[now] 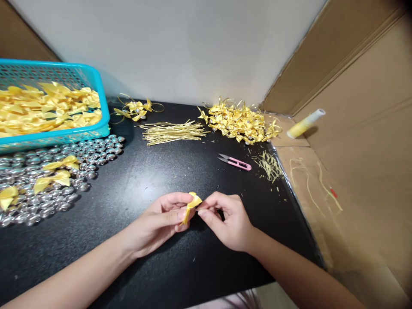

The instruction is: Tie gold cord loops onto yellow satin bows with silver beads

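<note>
Left hand: fingers grasping a yellow bow between thumb and fingertips, above the near part of the black desk. Right hand: fingers pinched together just beside the bow; anything between them too small to tell. Beyond the hands, pink snips, with thread clippings to their right. Farther back, a bundle of gold ties near a heap of bows. At left, silver beads beside a blue basket.

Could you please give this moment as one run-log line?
left hand: holds yellow bow | right hand: pinched close beside it, contents unclear | scissors: on table, beyond hands | basket: piled bows inside, at left
</note>
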A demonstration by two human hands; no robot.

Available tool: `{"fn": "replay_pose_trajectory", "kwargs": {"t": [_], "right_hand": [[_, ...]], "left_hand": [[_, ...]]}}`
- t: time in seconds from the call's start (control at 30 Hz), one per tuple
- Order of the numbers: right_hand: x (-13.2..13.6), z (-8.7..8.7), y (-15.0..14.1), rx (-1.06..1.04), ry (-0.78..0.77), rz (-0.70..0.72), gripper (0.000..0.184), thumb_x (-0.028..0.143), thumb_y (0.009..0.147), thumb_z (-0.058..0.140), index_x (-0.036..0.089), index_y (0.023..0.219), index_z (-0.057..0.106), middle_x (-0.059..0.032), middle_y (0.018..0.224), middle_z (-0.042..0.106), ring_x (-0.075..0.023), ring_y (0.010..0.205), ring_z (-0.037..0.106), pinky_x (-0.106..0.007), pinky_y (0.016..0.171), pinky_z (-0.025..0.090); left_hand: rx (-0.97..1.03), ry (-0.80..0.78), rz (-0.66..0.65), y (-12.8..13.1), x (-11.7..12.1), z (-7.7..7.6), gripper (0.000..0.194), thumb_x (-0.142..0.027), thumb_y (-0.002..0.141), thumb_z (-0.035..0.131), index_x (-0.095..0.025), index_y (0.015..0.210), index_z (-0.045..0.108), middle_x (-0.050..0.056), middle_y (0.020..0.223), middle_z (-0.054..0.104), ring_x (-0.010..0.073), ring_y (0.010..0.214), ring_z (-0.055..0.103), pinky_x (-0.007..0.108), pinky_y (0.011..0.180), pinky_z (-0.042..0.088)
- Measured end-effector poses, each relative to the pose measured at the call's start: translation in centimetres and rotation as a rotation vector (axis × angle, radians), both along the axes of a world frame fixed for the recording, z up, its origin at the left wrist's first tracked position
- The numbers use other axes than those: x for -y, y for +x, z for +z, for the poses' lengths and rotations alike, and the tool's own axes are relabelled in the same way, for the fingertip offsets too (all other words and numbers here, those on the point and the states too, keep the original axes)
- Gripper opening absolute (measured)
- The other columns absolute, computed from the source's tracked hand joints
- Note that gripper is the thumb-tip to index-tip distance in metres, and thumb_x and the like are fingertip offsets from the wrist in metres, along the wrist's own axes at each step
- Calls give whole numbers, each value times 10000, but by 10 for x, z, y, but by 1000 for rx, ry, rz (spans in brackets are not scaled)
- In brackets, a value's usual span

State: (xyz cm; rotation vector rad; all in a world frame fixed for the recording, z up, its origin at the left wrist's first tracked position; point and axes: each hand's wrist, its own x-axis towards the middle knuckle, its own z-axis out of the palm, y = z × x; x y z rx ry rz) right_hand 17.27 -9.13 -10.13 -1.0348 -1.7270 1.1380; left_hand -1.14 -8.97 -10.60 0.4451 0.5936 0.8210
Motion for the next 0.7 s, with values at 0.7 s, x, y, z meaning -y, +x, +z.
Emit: {"fn": "replay_pose_trajectory", "kwargs": {"t": [0.7], "right_hand": [[1,1,0,21,10,11,132,241,845,582,178,730,593,63,494,463,-59,412,394,-188,420,329]], "left_hand": [[-23,17,0,2,3,0,189,-218,656,843,-232,838,793,-14,624,607,49,509,463,146,491,388]]}}
